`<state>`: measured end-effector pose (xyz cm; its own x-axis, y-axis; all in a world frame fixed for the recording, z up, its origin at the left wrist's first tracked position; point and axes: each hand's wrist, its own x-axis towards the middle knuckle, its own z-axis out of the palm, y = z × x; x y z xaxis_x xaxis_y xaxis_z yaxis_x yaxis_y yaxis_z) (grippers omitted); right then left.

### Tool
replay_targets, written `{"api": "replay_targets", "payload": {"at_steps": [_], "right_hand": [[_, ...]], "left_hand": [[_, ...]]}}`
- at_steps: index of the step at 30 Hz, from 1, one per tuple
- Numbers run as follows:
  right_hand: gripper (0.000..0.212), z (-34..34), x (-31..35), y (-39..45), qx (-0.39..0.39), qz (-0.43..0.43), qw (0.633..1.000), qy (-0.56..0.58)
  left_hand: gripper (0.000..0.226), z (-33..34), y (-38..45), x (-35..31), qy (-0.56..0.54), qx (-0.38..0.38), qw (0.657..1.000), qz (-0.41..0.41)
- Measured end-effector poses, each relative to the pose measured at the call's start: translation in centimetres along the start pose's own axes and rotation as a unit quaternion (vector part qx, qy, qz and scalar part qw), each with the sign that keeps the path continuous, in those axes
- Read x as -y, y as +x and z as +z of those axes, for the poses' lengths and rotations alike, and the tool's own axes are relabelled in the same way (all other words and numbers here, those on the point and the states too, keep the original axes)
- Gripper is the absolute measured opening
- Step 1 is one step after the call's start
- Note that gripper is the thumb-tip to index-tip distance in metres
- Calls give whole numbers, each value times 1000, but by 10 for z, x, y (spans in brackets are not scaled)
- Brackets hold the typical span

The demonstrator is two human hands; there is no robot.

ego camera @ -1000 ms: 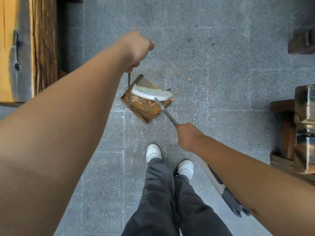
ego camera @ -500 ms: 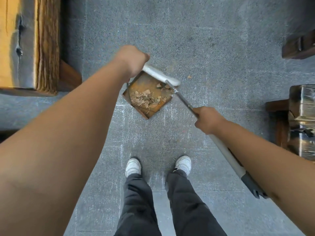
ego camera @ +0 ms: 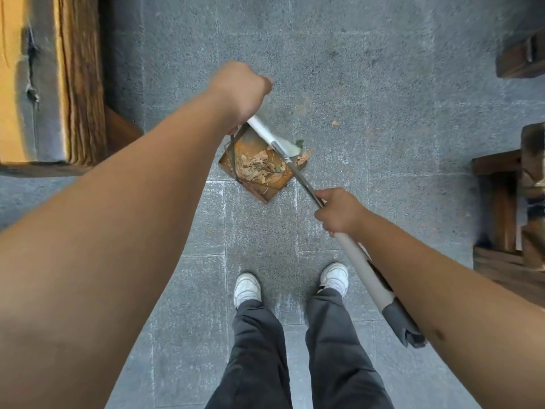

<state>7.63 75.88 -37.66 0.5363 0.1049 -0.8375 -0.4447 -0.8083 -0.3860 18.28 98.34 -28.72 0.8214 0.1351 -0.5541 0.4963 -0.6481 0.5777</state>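
A rusty orange dustpan (ego camera: 275, 183) stands on the grey paved floor ahead of my feet, with dry brown leaves (ego camera: 256, 166) piled inside. My left hand (ego camera: 240, 90) grips the top of the dustpan's thin upright handle (ego camera: 232, 154). My right hand (ego camera: 339, 212) is curled round the long grey broom handle (ego camera: 362, 268). The white broom head (ego camera: 274, 137) lies across the pan's far open edge, blurred by motion. A green leaf (ego camera: 299, 142) sits just beyond the broom head.
A wooden table or bench (ego camera: 79, 84) stands at the left. Dark wooden furniture (ego camera: 501, 208) lines the right edge, and another wooden piece (ego camera: 519, 59) is at the top right. A small leaf scrap (ego camera: 334, 123) lies on the floor. My white shoes (ego camera: 247, 287) stand below the pan.
The broom head swept from inside the pan out to its far edge and now pulls leaves back toward the pan. My feet have stepped apart; the view shifted slightly.
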Motion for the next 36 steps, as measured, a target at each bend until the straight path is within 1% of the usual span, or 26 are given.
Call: {"api": "replay_targets", "payload": {"at_steps": [2, 5, 7, 9, 12, 14, 16, 18, 20, 25, 27, 31, 33, 36], "right_hand": [[49, 1, -2, -12, 12, 6, 998, 59], [52, -1, -8, -31, 25, 13, 988, 154], [53, -5, -14, -41, 15, 8, 982, 190], [55, -14, -17, -43, -10, -4, 982, 188], [58, -30, -15, -27, -65, -13, 992, 111], [57, -40, -10, -10, -95, 0, 994, 59], [54, -43, -5, 2, -111, 24, 993, 37], [51, -38, -1, 7, -100, 41, 993, 40], [51, -24, 0, 4, -69, 46, 994, 68], [57, 13, -4, -17, 6, 38, 992, 116], [56, 19, -9, -25, 21, 30, 987, 155], [52, 17, -24, -42, 20, 4, 979, 202], [54, 6, -33, -47, 4, -5, 978, 210], [55, -21, -44, -49, -30, -16, 978, 206]], "left_hand": [[17, -1, -1, -2, 4, 0, 1000, 2], [24, -2, -5, -2, -24, -6, 1000, 3], [27, -2, -7, -1, -43, -7, 999, 4], [27, -2, -8, 1, -48, -9, 999, -1], [26, 0, -8, 5, -66, -12, 998, -21], [29, 1, -8, 8, -65, -10, 998, -19], [28, 1, -8, 8, -56, -5, 998, -10], [30, 0, -8, 6, -47, -7, 999, -6], [32, -1, -7, 4, -33, -12, 999, -2], [26, 1, -10, 0, 3, -15, 1000, 8], [26, 1, -10, 1, -15, -11, 1000, -2], [27, -6, -15, 9, -59, -11, 998, -30], [27, -6, -22, 16, -70, -1, 997, -37], [34, -5, -34, 24, -64, 14, 997, -39]]}}
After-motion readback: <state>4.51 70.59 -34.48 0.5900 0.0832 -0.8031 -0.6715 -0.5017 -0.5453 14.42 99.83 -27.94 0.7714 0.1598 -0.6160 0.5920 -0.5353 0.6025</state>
